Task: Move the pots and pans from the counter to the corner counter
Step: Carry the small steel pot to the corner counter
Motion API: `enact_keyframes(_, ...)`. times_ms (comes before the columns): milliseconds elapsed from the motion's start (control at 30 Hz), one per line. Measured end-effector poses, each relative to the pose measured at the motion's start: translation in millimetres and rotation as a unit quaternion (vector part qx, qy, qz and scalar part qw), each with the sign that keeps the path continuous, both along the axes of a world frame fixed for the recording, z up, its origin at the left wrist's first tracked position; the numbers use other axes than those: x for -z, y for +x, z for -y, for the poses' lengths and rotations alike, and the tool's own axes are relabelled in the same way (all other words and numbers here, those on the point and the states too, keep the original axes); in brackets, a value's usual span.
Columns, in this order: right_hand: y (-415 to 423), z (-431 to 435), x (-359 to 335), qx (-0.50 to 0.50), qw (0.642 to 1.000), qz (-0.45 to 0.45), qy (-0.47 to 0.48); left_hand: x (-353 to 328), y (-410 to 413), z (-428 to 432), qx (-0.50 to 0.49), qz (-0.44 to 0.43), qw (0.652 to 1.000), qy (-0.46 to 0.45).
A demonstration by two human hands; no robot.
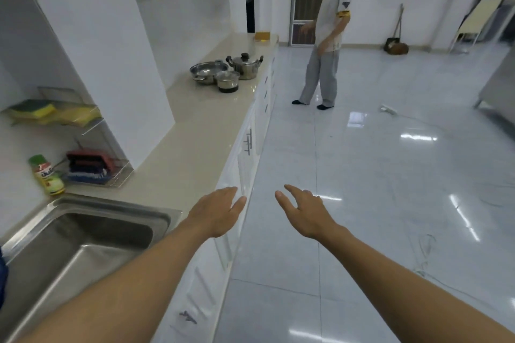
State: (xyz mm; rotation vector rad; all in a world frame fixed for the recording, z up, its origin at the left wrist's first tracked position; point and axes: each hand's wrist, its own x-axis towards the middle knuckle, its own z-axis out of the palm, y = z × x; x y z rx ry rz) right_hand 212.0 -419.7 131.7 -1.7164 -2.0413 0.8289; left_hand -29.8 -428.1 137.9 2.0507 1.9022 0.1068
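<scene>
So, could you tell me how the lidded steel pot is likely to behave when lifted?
The lidded pot looks like rigid steel, probably fairly heavy. Its two side handles suggest a steady two-handed lift. The lid likely just rests, so tilting may shift it.

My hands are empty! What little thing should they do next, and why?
Probably step forward along the counter: the left hand and right hand are open and hold nothing, while the lidded pot, small pot and wide pan sit far ahead, seemingly out of reach.

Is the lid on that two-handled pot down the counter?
On: the lid with its dark knob sits atop the pot.
</scene>
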Motion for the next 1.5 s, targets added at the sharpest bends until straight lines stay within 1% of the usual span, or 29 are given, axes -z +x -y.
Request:
enact_keyframes(133, 14, -77, -3, -0.018, 1.0, 0.012, 0.012, -5, 15, -69, -0.033, 0.014, 0.999, 0.006)
enact_keyframes(367, 18, -182, 8, -0.025, 1.0, 0.002, -0.001, 2, 29, -165, -0.036, 0.007, 0.999, -0.004)
enact_keyframes(600, 7, -291, 12, -0.017, 1.0, -0.002, 0.005, -2, 12, -277, -0.032, 0.015, 0.999, 0.01)
enact_keyframes(733, -2, -353, 2, 0.002, 1.0, 0.0, 0.001, -12, -1, -346, -0.009, 0.012, 1.0, 0.001)
enact_keyframes(833, -10, -398, -5, 0.012, 1.0, -0.016, 0.008, -19, -9, -400, -0.015, 0.02, 1.0, 0.013)
enact_keyframes(933, -15, -435, -4, 0.005, 1.0, -0.018, -0.003, -16, -13, -438, -0.004, 0.021, 1.0, -0.009)
enact_keyframes(1000, -15, -462, -2, 0.0, 1.0, -0.021, -0.011, -11, -15, -465, 0.003, 0.022, 1.0, -0.007)
enact_keyframes(1133, -13, -526, 3, -0.014, 1.0, -0.021, -0.019, -2, -19, -522, -0.028, 0.035, 0.999, -0.018)
enact_keyframes(1367, -16, -649, 6, -0.068, 0.997, -0.017, -0.019, 7, -21, -616, -0.086, 0.028, 0.996, -0.014)
enact_keyframes(1500, -23, -708, 9, -0.107, 0.994, -0.017, -0.019, 11, -22, -657, -0.128, 0.048, 0.991, -0.006)
